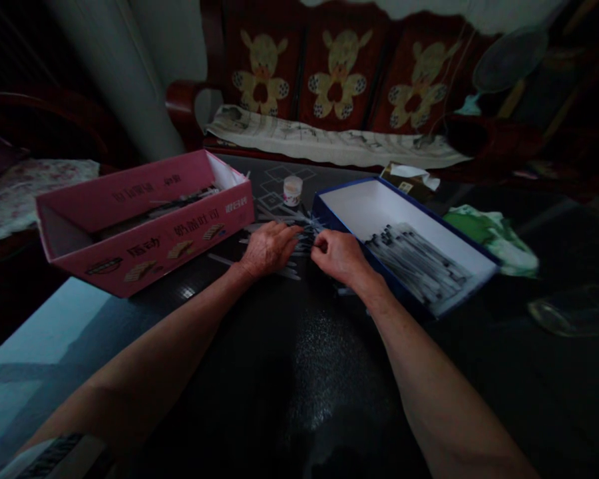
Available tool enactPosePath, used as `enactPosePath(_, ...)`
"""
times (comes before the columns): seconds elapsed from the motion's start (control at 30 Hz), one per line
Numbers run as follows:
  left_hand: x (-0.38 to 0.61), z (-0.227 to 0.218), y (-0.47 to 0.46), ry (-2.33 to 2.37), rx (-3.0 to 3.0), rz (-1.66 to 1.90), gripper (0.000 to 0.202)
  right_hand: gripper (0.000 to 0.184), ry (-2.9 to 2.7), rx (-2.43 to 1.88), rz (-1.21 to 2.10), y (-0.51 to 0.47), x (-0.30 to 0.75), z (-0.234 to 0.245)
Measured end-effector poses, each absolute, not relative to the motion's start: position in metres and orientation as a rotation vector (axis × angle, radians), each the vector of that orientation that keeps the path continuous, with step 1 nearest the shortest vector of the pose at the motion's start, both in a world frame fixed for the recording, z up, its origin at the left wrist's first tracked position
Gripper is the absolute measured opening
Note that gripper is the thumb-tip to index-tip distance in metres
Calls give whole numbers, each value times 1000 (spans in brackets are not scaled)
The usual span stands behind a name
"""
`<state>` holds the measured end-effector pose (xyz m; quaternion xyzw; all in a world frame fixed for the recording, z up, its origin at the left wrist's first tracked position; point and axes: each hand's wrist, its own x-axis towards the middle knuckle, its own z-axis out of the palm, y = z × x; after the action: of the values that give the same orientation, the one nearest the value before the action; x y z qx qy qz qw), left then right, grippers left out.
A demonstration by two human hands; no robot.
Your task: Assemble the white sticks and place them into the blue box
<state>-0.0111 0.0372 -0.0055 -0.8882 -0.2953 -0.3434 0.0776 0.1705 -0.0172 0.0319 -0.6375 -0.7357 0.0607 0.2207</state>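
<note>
A loose pile of thin, pale grey strips, like narrow plastic sleeves, is spread on the dark table between two boxes. My left hand lies over the pile's left side, palm down, its fingers stretched across the strips. At the pile's right edge, my right hand has thumb and forefinger pinched; whatever is between them is too small to make out. Just right of it stands an open blue box with a white inside, holding a layer of narrow dark-tipped pieces. Several similar strips stick out below my left hand.
On the left, an open pink box with printed lettering contains more thin pieces. A small white tub stands behind the pile. Beyond the blue box are a tissue box and a green-and-white plastic bag. A wooden sofa borders the table's far side.
</note>
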Motion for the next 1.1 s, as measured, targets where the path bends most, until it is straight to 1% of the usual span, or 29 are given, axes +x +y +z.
enactPosePath(0.17, -11, -7, 37, -881, -2669, -1049, 30, 19, -1677, -1456, 457, -6, 173, 22)
enactPosePath(0.3, -10, -7, 36, -895, -2686, -1046, 29, 20, -1411, -1332, 845, 1, 171, 11)
enactPosePath(0.37, -9, -6, 35, -884, -2686, -1043, 28, 20, -1339, -1319, 948, 2, 170, 7)
enactPosePath(0.53, -8, -5, 34, -860, -2673, -1061, 29, 21, -1383, -1346, 862, 1, 168, 4)
enactPosePath(0.77, -8, -8, 35, -873, -2668, -1059, 29, 21, -1387, -1347, 918, -1, 164, 5)
enactPosePath(1.1, -10, -8, 37, -853, -2714, -1044, 29, 20, -1472, -1321, 837, 2, 165, 0)
